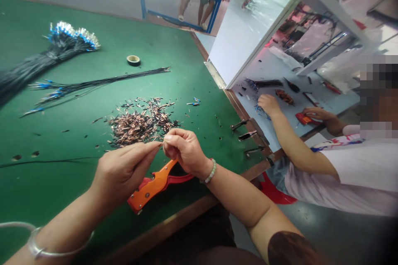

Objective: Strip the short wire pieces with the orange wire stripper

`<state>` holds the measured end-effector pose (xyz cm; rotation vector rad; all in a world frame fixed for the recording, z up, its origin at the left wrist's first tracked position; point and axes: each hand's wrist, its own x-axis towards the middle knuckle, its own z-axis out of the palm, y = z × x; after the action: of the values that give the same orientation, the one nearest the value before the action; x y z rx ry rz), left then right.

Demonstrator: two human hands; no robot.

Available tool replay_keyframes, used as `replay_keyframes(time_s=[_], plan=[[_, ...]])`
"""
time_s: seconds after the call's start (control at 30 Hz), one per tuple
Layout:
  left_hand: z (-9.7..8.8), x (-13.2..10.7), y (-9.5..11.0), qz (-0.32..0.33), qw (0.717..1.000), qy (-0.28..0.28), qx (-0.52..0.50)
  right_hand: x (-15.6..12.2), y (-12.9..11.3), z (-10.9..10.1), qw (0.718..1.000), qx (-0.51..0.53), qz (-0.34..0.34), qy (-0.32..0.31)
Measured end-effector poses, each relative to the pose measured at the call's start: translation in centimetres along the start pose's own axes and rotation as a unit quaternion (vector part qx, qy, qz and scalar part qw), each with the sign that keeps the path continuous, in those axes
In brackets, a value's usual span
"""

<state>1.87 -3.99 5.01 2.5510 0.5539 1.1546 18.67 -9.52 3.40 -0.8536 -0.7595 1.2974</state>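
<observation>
My left hand (pixel 121 169) and my right hand (pixel 186 151) meet fingertip to fingertip above the green table. Both pinch closed at what looks like the bare end of a thin black wire (pixel 62 160), which runs in from the left edge and passes behind my left hand. The tip itself is mostly covered by my fingers. Below them an orange and red wire stripper (pixel 149 192) lies on the table, its handles partly hidden by my right hand. Just beyond my hands spreads a pile of copper and black wire scraps (pixel 133 126).
Black wires with blue-ended terminals (pixel 93 83) lie behind the scraps, near a tape roll (pixel 133 60). A thick bundle of terminated wires (pixel 46 56) is at far left. Metal clamps (pixel 247 134) sit at the right table edge. A co-worker's hands (pixel 269 105) are at the adjoining table.
</observation>
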Motion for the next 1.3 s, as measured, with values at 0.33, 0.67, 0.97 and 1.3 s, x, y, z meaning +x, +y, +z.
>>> replay_keyframes(time_s=[0.33,0.67,0.97,1.3], plan=[[-0.3,-0.3,-0.6,0.002,1.000,-0.002,0.031,0.8,-1.6,-1.3,0.992,-0.124,-0.001,0.030],[-0.3,0.0,-0.3,0.010,1.000,-0.023,0.002,0.0,-2.2,-0.7,0.970,-0.211,0.011,-0.118],[-1.4,1.1,0.9,-0.044,0.997,-0.044,-0.051,-0.2,-1.1,-0.7,0.991,-0.044,0.055,-0.115],[-1.2,0.6,0.5,-0.016,1.000,-0.020,-0.005,-0.1,-1.3,0.4,0.998,0.018,0.054,-0.033]])
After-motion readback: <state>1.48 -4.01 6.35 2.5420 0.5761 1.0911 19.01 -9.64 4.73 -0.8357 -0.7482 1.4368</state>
